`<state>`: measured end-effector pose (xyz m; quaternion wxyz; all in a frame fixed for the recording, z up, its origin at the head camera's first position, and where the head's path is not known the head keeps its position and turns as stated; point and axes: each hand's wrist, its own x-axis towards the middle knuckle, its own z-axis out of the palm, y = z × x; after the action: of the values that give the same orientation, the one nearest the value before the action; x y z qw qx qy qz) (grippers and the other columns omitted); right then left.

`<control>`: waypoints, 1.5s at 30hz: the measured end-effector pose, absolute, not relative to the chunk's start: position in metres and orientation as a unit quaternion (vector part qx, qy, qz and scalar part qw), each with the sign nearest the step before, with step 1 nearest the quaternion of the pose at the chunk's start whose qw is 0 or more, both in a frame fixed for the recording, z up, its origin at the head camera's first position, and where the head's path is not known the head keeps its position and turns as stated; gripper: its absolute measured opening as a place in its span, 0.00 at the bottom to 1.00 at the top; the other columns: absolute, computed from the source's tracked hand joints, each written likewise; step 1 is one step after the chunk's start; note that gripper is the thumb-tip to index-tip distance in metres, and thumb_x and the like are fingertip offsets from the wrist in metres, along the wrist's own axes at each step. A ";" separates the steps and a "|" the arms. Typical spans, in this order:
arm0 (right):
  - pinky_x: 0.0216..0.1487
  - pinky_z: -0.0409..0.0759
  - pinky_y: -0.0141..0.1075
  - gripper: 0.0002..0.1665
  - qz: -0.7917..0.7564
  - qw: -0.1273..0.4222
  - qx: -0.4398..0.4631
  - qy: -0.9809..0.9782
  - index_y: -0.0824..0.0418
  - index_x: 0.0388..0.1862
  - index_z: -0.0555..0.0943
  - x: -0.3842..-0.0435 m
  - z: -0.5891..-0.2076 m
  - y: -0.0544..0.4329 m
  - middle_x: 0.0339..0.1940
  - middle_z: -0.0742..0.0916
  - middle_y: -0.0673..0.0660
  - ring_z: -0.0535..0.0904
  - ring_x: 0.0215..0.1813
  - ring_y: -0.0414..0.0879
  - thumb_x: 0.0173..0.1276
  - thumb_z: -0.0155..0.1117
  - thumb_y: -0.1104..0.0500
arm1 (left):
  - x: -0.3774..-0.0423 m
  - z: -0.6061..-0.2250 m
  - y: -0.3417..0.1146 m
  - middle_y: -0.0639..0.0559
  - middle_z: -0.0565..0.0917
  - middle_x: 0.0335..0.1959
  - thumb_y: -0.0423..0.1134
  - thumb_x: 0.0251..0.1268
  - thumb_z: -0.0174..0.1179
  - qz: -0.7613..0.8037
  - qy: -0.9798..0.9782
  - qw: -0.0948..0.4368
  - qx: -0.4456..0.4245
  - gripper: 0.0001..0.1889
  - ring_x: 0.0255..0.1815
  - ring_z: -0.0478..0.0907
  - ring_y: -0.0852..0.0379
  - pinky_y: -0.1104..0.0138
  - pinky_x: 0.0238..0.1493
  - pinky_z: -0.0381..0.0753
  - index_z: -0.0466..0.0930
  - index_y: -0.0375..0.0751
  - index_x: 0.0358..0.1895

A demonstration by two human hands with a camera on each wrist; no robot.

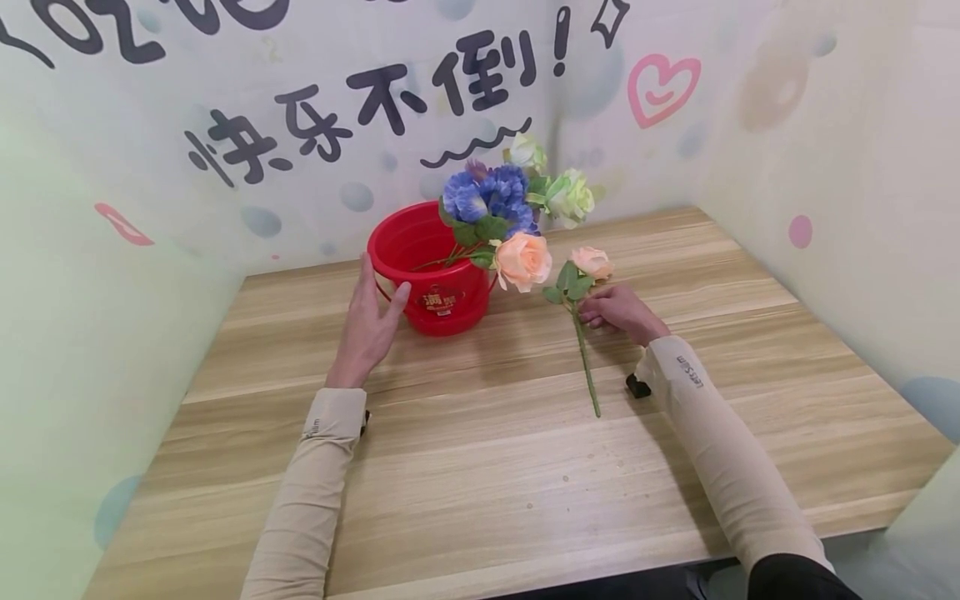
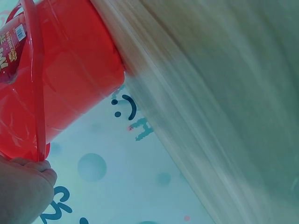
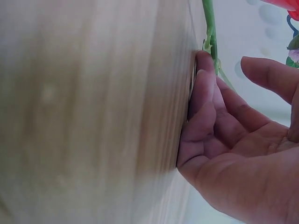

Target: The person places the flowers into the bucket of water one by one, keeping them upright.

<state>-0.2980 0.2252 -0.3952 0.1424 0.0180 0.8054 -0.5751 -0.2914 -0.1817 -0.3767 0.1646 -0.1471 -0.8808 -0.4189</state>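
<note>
A red bucket (image 1: 459, 315) stands near the back wall, with several artificial flowers leaning out over its right rim. Among them are blue blooms (image 1: 498, 196), a peach rose (image 1: 522, 261) and a pale green rose (image 1: 570, 198). My left hand (image 1: 366, 333) rests against the bucket's left side, fingers extended and thumb apart at its front. Another peach rose (image 1: 592, 262) with a long green stem (image 1: 586, 358) lies right of the bucket. My right hand (image 1: 619, 312) is low at the table beside that stem. In the right wrist view its fingertips touch the stem (image 3: 210, 23), with the thumb raised away.
The wood-grain table (image 1: 465, 467) meets a printed wall covering (image 1: 315, 200) at the back and sides. A thin red handle (image 2: 37, 93) hangs along the bucket's side. Dark cloth shows at the table's front edge.
</note>
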 end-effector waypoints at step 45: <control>0.38 0.77 0.28 0.17 -0.533 0.120 -0.005 0.837 0.80 0.56 0.76 -0.305 -0.400 0.222 0.38 0.84 0.55 0.77 0.34 0.38 0.76 0.59 0.67 | -0.289 -0.376 -0.182 0.55 0.43 0.86 0.67 0.75 0.52 -0.418 -0.884 0.153 -0.142 0.51 0.84 0.42 0.49 0.43 0.76 0.59 0.32 0.51 0.86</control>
<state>-0.3048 0.2222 -0.3997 0.1198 -0.0045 0.8374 -0.5333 -0.2889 -0.1816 -0.3760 0.1527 -0.1421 -0.8843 -0.4178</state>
